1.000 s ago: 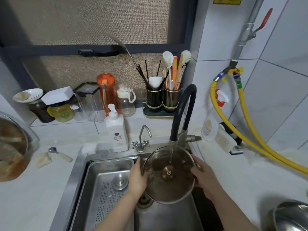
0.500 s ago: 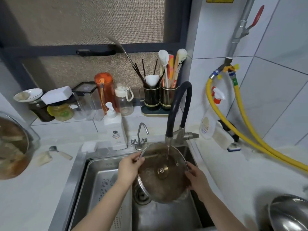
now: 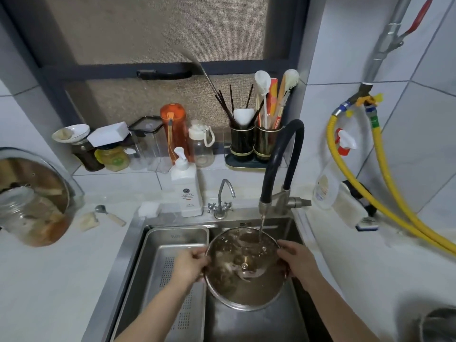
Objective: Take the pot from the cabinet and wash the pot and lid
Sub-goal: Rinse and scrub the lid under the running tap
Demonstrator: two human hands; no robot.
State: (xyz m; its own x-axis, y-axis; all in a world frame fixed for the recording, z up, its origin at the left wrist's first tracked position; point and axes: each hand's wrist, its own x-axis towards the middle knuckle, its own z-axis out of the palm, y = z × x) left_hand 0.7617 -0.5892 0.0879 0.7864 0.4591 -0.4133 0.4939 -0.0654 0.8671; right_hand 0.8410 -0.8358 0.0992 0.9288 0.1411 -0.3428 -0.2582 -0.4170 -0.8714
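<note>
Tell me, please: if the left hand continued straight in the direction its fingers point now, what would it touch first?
The left hand points rightward at the glass lid, whose rim it already grips. Beyond the lid lies the right hand on the opposite rim, though depth is uncertain.

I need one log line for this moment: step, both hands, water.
step: rinsing glass lid | left hand: rim grip | right hand: rim grip | faucet: running | over sink

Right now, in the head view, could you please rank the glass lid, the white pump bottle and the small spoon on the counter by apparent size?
1. Glass lid, though nearest the camera.
2. White pump bottle.
3. Small spoon.
</note>
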